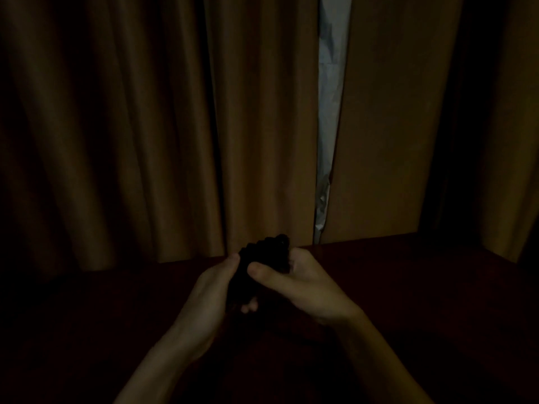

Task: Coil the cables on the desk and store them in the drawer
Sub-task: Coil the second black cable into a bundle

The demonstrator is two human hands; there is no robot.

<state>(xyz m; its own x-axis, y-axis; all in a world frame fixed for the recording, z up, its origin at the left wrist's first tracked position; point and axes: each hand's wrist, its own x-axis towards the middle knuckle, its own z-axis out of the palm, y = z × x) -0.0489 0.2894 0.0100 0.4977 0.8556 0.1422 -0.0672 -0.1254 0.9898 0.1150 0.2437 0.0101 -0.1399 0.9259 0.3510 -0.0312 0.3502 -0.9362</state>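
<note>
Dim view. Black cable bundle (262, 256) held between both hands, over dark desk (423, 287), toward its far edge. Left hand (204, 298) cups bundle from left, fingers (249, 308) curled under it, thumb on top. Right hand (306, 284) grasps it from right: thumb pressed across front, fingers wrapped behind. Loops too dark to make out. Brown curtains (131, 126) hang behind desk, with pale gap (328, 112) between them.

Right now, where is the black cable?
The black cable is low in the middle of the head view, bunched between the left hand and the right hand, above the dark desk and in front of the brown curtains.
</note>
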